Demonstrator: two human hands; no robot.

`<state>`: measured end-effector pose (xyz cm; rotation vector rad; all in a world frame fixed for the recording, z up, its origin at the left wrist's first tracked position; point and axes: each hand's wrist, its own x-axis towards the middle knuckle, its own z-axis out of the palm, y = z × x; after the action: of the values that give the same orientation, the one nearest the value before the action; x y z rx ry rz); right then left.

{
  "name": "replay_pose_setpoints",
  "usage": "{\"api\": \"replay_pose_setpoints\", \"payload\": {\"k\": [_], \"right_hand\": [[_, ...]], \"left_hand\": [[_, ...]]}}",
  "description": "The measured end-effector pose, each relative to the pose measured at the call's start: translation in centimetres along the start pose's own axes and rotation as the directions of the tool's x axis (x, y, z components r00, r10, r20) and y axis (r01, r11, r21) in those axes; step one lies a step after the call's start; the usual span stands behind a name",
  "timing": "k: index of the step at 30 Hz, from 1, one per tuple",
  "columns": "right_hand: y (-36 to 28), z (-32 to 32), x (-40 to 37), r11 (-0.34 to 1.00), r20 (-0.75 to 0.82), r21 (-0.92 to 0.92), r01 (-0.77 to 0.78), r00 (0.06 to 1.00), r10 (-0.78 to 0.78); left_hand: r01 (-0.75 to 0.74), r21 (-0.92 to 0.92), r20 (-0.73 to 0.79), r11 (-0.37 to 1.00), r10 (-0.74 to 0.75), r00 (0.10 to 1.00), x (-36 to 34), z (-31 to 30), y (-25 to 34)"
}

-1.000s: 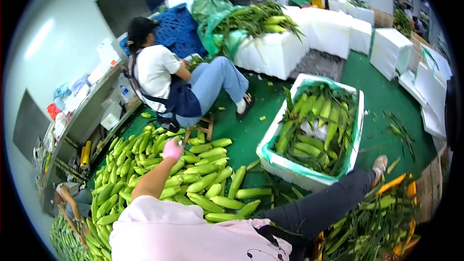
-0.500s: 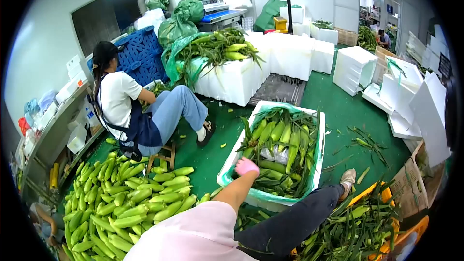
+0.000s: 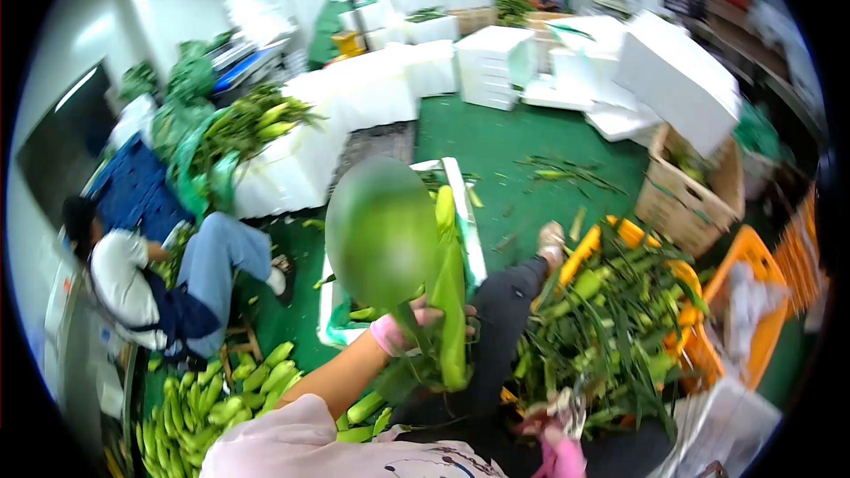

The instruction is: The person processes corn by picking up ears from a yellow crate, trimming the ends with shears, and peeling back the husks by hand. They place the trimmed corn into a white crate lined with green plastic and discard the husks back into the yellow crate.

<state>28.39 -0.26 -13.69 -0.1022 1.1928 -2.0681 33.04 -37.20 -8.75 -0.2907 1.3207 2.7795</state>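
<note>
My left hand (image 3: 405,327), in a pink glove, is closed around green corn in its husk (image 3: 452,301), held upright over my leg. A blurred patch hides part of what rises above that hand. Behind it stands a white foam box (image 3: 474,239) with a green liner and more corn inside. My right hand (image 3: 562,453), also gloved in pink, is low at the bottom edge, closed on something shiny and reddish that I cannot make out. Beside it an orange crate (image 3: 633,232) holds loose husks and leaves (image 3: 611,327).
A pile of corn ears (image 3: 204,407) covers the floor at lower left. Another person (image 3: 133,292) sits beyond it. White foam boxes (image 3: 372,88) line the back. At right are a cardboard-coloured crate (image 3: 686,195) and another orange crate (image 3: 761,301).
The view has swung to the right. My left hand has come up out of the foam box with corn in it. My right hand has come into view.
</note>
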Motion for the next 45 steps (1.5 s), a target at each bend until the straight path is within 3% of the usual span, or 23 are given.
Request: {"api": "replay_pose_setpoints", "payload": {"k": [2,3,4,8,10,12,14,15,18,22,23,25,26,27,30,34,35,39,41,42,43,44,45], "right_hand": [[-2.4,-1.3,1.6,0.97,0.067,-0.233,0.071,0.996,-0.057],[-3.4,-1.7,2.0,0.926,0.062,-0.359,0.113,0.993,-0.098],[-4.6,-2.1,2.4,0.86,0.062,-0.484,0.158,0.987,-0.146],[-9.8,-3.4,3.4,0.578,0.12,-0.769,0.274,0.95,-0.29],[-10.9,-4.9,4.0,0.453,0.125,-0.859,0.238,0.956,-0.265],[-12.6,-4.8,3.8,0.287,0.051,-0.953,0.095,0.986,-0.158],[-12.8,-5.1,2.7,0.121,0.016,-0.992,0.037,0.985,-0.171],[-13.0,-5.6,2.4,0.104,0.028,-0.994,0.045,0.988,-0.154],[-13.2,-7.1,1.3,0.004,0.134,-0.991,0.137,0.977,-0.163],[-12.2,-8.6,0.9,-0.088,0.33,-0.944,0.318,0.914,-0.238],[-12.2,-8.4,0.8,-0.008,0.334,-0.94,0.341,0.915,-0.226],[-13.0,-7.1,1.2,0.149,0.376,-0.9,0.409,0.903,-0.208],[-13.0,-6.8,1.2,0.104,0.382,-0.907,0.409,0.901,-0.206],[-13.3,-6.3,0.9,0.116,0.348,-0.922,0.37,0.921,-0.174],[-12.3,-6.3,0.1,0.143,0.27,-0.95,0.278,0.96,-0.072],[-13.7,-5.5,-1.1,0.235,0.104,-0.971,0.039,0.957,0.271],[-12.7,-6.1,-1.3,0.193,0.117,-0.978,0.075,0.969,0.217],[-9.2,-7.8,-2.5,0.357,0.178,-0.926,0.119,0.974,0.138],[-7.3,-8.1,-2.8,0.695,0.21,-0.718,0.021,0.959,0.188],[-7.0,-7.7,-2.8,0.821,0.236,-0.569,-0.036,0.95,0.205],[-7.4,-7.0,-2.7,0.895,0.292,-0.446,0.015,0.948,0.129],[-6.6,-6.5,-2.5,0.957,0.331,-0.285,0.058,0.943,0.042],[-5.9,-5.4,-2.6,0.988,0.391,0.137,-0.069,0.92,0.01]], "left_hand": [[0.088,0.233,0.243,0.969,-0.145,0.959,3.4,1.7,-1.1],[0.152,0.26,0.307,0.954,-0.231,0.923,4.2,4.4,-0.5],[0.112,0.26,0.355,0.959,-0.203,0.913,4.9,5.4,-1.3],[0.329,0.125,0.401,0.936,-0.35,0.846,6.1,10.8,-3.2],[0.443,0.095,0.361,0.891,-0.446,0.819,6.5,12.1,-4.9],[0.396,0.247,0.381,0.884,-0.464,0.8,7.2,12.9,-6.5],[0.31,0.438,0.331,0.844,-0.472,0.817,7.4,13.5,-7.5],[0.308,0.443,0.296,0.842,-0.461,0.836,7.6,13.2,-8.0],[-0.019,0.771,0.284,0.636,-0.317,0.905,8.0,12.7,-8.2],[-0.084,0.892,0.301,0.444,-0.446,0.843,7.5,12.8,-6.8],[-0.126,0.897,0.325,0.425,-0.439,0.838,7.2,13.5,-6.4],[0.151,0.814,0.284,0.561,-0.611,0.738,7.2,12.4,-6.3],[0.297,0.748,0.275,0.594,-0.684,0.676,7.2,11.8,-6.4],[0.298,0.697,0.36,0.652,-0.678,0.641,7.5,11.5,-6.7],[0.486,0.595,0.473,0.64,-0.768,0.432,8.5,9.0,-7.7],[0.792,0.207,0.675,0.575,-0.669,0.309,6.4,8.0,-11.7],[0.806,0.174,0.732,0.566,-0.622,0.278,6.7,6.7,-13.3],[0.895,0.077,0.783,0.44,-0.582,0.219,5.7,7.0,-15.1],[0.944,-0.009,0.885,0.328,-0.437,0.161,5.1,7.6,-16.0],[0.962,-0.048,0.924,0.27,-0.354,0.146,5.1,8.4,-15.9],[0.964,-0.052,0.916,0.261,-0.372,0.15,5.2,9.4,-15.3],[0.913,0.003,0.879,0.407,-0.437,0.192,6.2,9.7,-15.0],[0.837,0.07,0.836,0.543,-0.49,0.247,7.2,9.8,-14.5]]}}
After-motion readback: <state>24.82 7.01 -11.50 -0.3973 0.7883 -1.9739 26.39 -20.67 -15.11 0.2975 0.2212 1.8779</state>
